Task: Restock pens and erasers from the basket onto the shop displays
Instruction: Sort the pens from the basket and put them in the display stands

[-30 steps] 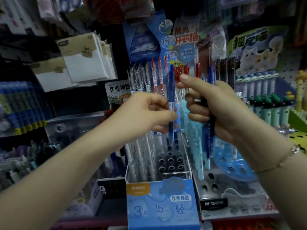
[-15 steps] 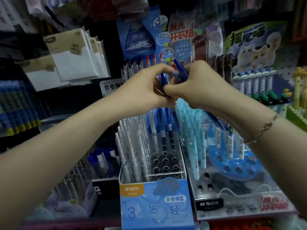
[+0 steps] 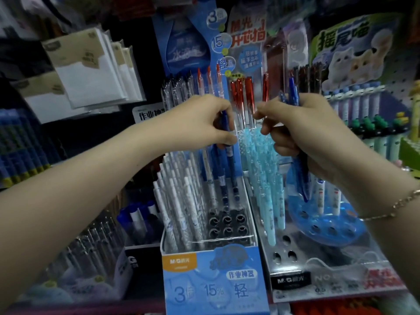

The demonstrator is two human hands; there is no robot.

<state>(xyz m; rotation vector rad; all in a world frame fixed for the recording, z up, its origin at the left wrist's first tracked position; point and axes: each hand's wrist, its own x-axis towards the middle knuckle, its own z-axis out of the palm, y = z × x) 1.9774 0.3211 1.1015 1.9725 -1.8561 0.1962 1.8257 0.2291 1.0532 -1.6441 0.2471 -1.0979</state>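
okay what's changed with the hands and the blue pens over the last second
The hands have drawn apart after meeting half a second ago. The left hand now holds one blue pen upright over the blue display box, lowering it toward the slots. The right hand still grips the blue pen bundle. The displays and their stock look unchanged.

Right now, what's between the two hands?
Head view: red-capped clear pens stand in the gap between the left hand and right hand, with pale blue translucent pens just below.

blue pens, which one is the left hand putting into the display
The single dark blue pen pinched upright in the left hand; the other loose ones are bunched in the right hand.
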